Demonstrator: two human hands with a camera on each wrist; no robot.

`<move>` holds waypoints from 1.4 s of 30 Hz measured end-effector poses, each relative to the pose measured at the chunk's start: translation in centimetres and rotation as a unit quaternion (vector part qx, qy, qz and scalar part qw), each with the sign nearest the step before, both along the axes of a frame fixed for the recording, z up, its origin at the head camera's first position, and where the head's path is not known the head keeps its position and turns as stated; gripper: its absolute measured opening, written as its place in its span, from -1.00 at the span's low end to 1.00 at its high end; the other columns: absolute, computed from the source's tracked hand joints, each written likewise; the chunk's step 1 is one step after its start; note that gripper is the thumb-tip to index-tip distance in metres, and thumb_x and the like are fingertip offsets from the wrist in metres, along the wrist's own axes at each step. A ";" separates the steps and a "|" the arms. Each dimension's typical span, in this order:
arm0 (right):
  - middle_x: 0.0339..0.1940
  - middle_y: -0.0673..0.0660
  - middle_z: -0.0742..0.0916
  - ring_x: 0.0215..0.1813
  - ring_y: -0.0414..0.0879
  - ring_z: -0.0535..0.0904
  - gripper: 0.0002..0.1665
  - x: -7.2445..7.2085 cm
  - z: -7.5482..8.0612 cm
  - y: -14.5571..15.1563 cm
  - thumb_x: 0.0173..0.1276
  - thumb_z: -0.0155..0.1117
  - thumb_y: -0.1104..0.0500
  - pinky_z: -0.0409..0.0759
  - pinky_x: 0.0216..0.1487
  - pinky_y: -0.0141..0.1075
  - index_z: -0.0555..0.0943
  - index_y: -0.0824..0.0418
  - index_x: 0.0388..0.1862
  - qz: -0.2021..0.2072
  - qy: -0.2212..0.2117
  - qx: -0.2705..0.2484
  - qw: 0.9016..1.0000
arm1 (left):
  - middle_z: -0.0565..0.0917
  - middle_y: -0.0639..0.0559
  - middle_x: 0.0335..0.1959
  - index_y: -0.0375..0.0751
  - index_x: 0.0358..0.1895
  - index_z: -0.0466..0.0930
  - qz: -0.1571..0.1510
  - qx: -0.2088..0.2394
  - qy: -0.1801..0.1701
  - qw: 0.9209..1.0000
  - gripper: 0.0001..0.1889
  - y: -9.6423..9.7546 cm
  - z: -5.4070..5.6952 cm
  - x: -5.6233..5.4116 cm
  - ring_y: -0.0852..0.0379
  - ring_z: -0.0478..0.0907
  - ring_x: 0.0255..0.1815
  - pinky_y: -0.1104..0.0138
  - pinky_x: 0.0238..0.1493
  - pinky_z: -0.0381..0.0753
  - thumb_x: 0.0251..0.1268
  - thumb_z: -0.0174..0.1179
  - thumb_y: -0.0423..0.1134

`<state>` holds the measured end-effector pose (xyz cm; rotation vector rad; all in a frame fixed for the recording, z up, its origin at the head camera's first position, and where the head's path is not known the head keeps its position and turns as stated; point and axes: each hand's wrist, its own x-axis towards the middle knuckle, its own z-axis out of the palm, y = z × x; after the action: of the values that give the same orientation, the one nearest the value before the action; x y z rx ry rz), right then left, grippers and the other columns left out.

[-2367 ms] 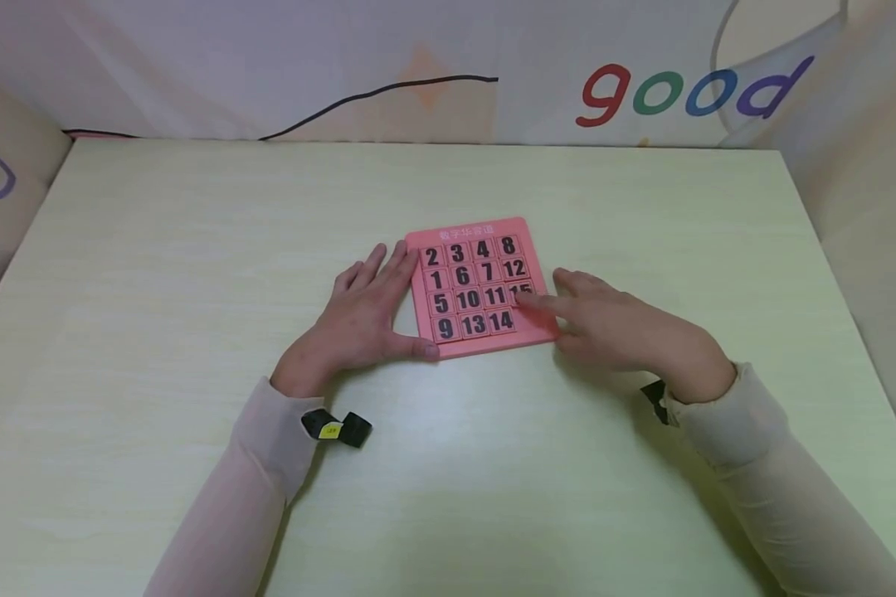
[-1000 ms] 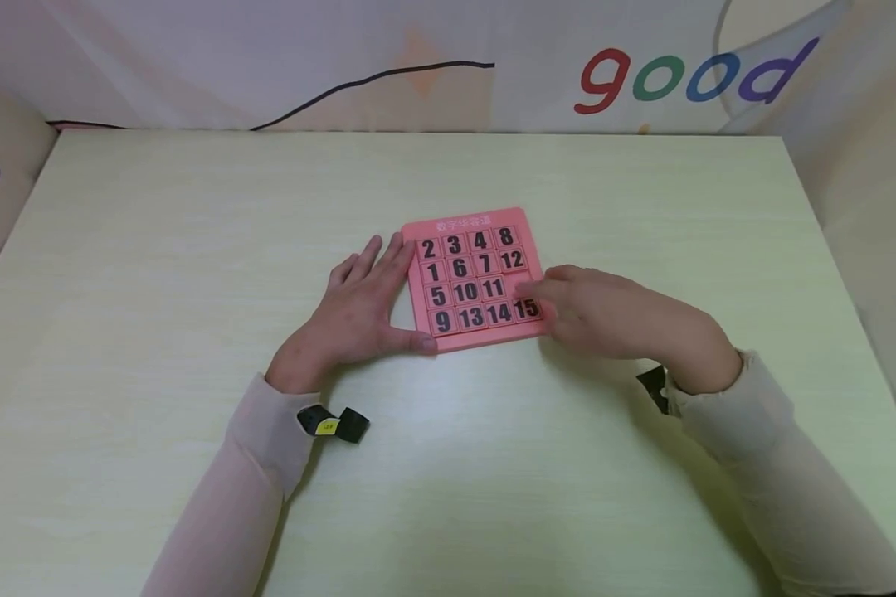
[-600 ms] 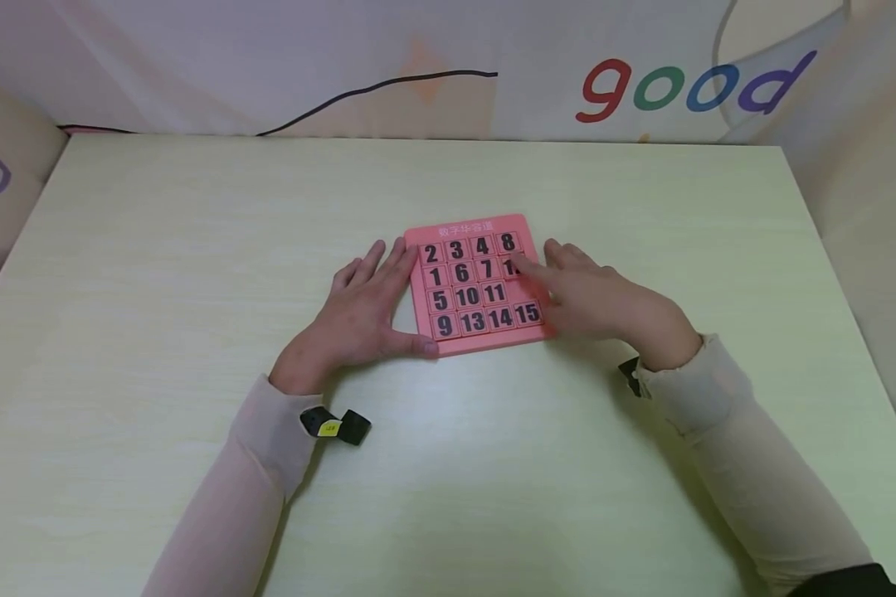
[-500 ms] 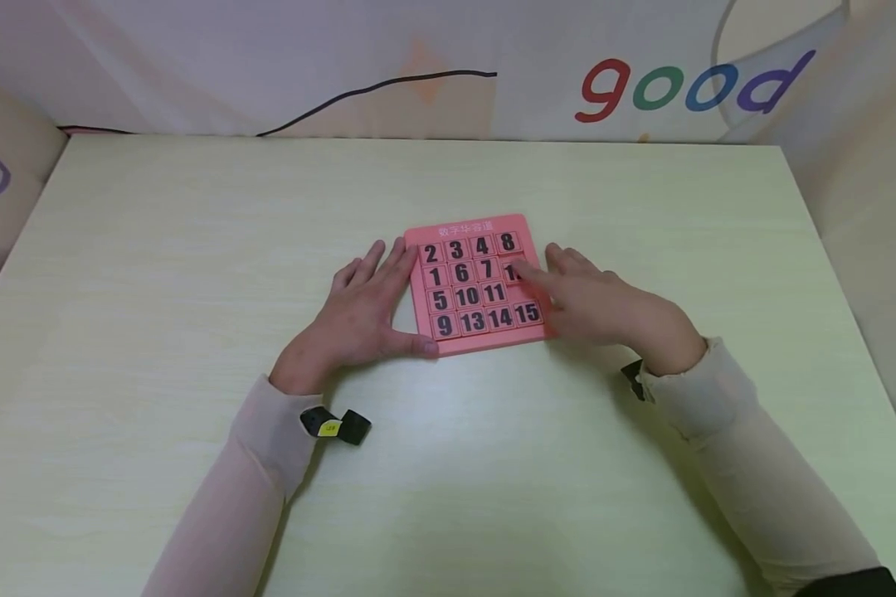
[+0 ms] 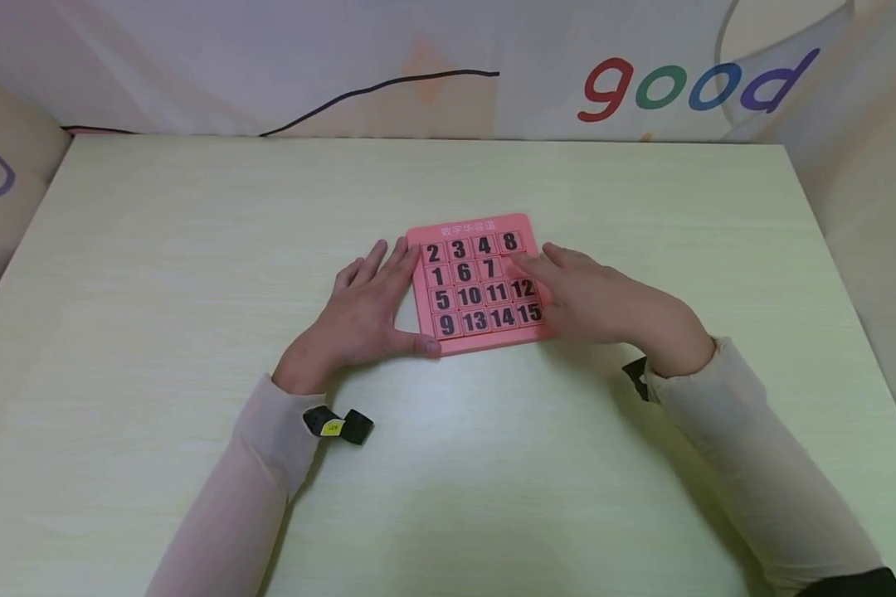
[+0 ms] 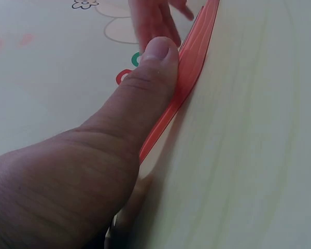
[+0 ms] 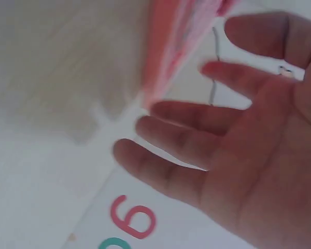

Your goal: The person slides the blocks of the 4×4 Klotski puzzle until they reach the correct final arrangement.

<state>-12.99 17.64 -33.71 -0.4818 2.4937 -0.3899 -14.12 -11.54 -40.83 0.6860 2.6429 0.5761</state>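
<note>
A pink number sliding puzzle (image 5: pixel 485 344) lies flat on the table, slightly turned. The left hand (image 5: pixel 354 319) spreads along its left side, fingers straight against the edge. In the left wrist view, the left thumb (image 6: pixel 145 78) presses the near corner of the puzzle (image 6: pixel 194 62). Over the puzzle's right side, the right hand (image 5: pixel 597 298) reaches with its index fingertip at the gap in the second row, below tile 8 (image 5: pixel 509 241). Tile 12 (image 5: pixel 523 288) sits in the third row, above tile 15 (image 5: pixel 528 313). The right wrist view shows the right hand's fingers (image 7: pixel 166 166) extended and apart.
The pale wood-grain table (image 5: pixel 433 473) spreads around the puzzle on all sides. Behind it rises a light fabric backdrop (image 5: pixel 306 50) with coloured letters. A black strap piece (image 5: pixel 339 424) sticks out at the left wrist.
Tile 15 slid down to the bottom row, then tile 12 slid down to the third row under the right index finger. The left hand stayed at the puzzle's edge.
</note>
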 end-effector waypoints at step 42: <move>0.59 0.55 -0.14 0.53 0.51 -0.05 -0.12 -2.0 -0.2 -2.8 0.45 -0.01 0.29 0.28 0.25 0.45 0.04 -0.15 0.68 -0.057 -0.002 0.129 0.990 | -0.31 0.09 0.66 -0.02 0.66 -0.32 -0.002 -0.001 0.001 1.000 0.36 -0.1 -0.2 -0.1 0.09 -0.56 0.62 0.04 0.54 -0.37 -0.04 0.26 0.57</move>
<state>-14.97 14.80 -33.92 -0.2344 2.5265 -0.1081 -14.22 -11.68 -40.99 0.6917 2.6432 0.5720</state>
